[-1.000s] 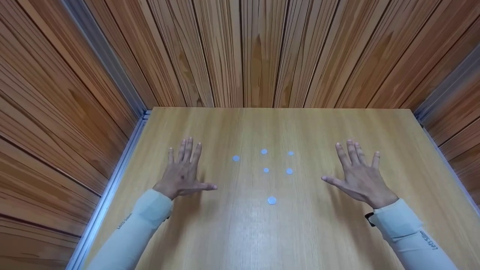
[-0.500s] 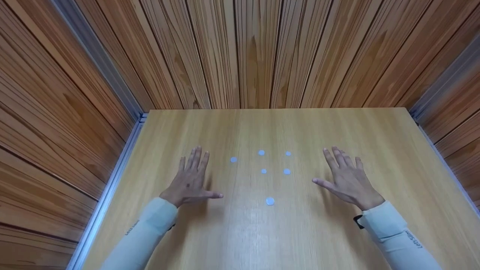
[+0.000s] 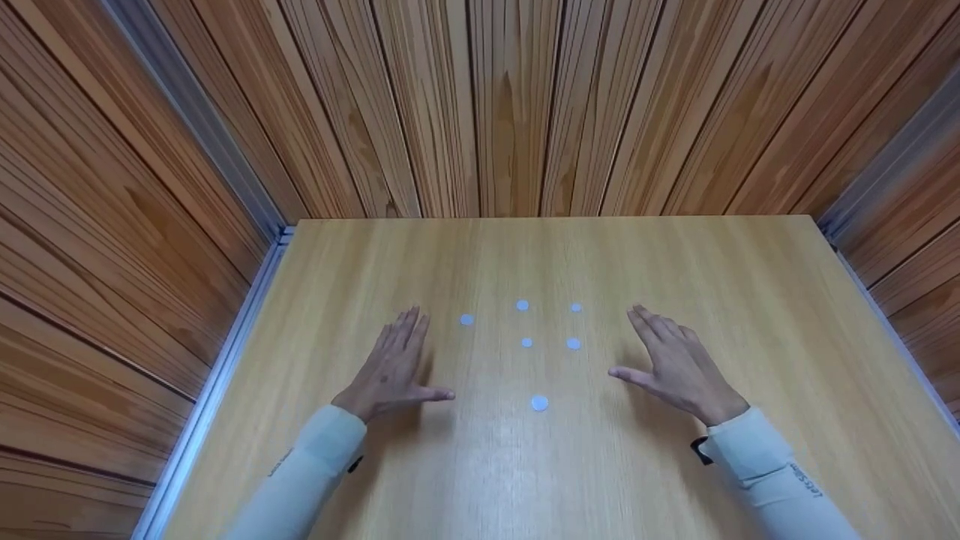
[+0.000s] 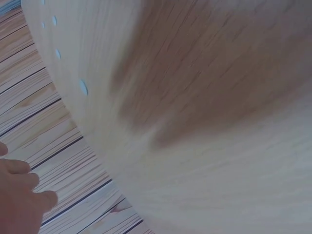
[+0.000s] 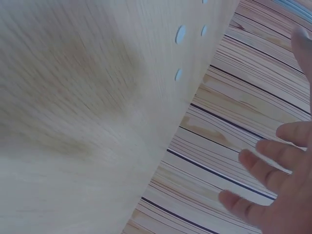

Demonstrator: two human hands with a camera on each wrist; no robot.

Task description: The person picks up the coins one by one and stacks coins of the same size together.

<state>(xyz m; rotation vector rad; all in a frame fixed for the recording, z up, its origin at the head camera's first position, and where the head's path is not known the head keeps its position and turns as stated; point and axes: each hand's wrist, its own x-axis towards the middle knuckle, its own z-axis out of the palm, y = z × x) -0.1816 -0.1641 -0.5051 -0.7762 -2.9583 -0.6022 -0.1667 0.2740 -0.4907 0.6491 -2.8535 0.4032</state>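
My left hand hovers over the left part of the wooden table, fingers straight and thumb pointing right. Opposite it, my right hand is held over the right part with its thumb pointing left. Neither hand holds anything. Between them several flat, round, pale blue dots lie on the tabletop. The left-hand dot is nearest my left fingers, and a larger dot lies closest to me. In the right wrist view the fingers are spread, with the table's shadowed surface beyond.
A wood-plank wall rises behind the table's far edge, and another plank wall stands on the left. A metal rail runs along the table's left side. Both forearms wear pale sleeves.
Both hands have moved inward toward each other and slightly nearer to me. Their fingers have drawn closer together. The head view has shifted slightly; the dots stay in place on the table.
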